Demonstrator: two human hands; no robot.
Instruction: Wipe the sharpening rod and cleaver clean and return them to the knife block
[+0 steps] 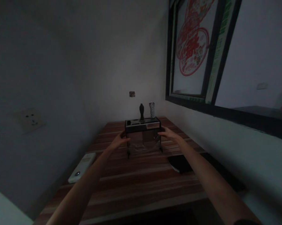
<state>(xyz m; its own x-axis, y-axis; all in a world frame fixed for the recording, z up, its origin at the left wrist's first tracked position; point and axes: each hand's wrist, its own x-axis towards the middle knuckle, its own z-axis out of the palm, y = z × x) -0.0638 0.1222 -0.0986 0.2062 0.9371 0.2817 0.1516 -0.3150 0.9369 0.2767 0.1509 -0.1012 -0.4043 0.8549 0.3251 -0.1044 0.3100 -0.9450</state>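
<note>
A clear-walled knife holder (143,126) with a black frame and a shiny slotted top stands upright on the wooden table. From its top rise a black handle (141,112) and a patterned silver handle (152,110). Through the clear front, broad flat shapes show faintly; glare and dim light blur them. My left hand (119,140) grips the holder's left side, thumb on the front and fingers behind the edge. On the opposite side, my right hand (168,133) holds it the same way, with its fingertips partly hidden.
A white rectangular device (83,167) lies at the table's left edge. Dark flat items (180,163) rest at the right, beneath my right forearm. Walls enclose the striped table (131,178) at left and back; a large framed mirror (253,72) hangs on the right.
</note>
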